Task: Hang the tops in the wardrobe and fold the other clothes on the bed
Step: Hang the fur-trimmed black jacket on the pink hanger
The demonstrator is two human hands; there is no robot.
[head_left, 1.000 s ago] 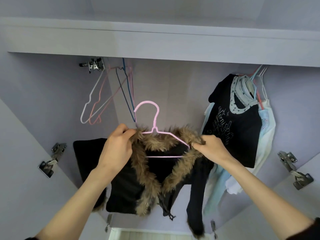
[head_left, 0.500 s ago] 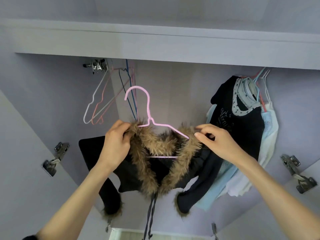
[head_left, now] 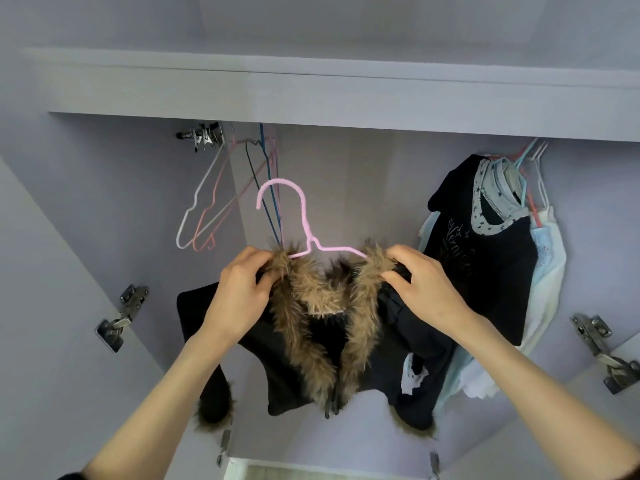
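A black top with a brown fur collar hangs on a pink hanger, held up inside the open wardrobe below the rail. My left hand grips the collar's left shoulder. My right hand pinches the fur at the right shoulder. The hanger's hook points up and is free of the rail. The fur-cuffed sleeves dangle below.
Several empty wire hangers hang at the left end of the rail. A black printed top and pale garments hang at the right. Metal door hinges sit on both open doors. A shelf board spans above.
Both hands have lifted the top on its hanger higher toward the rail, and the right hand has shifted its hold onto the fur at the right shoulder.
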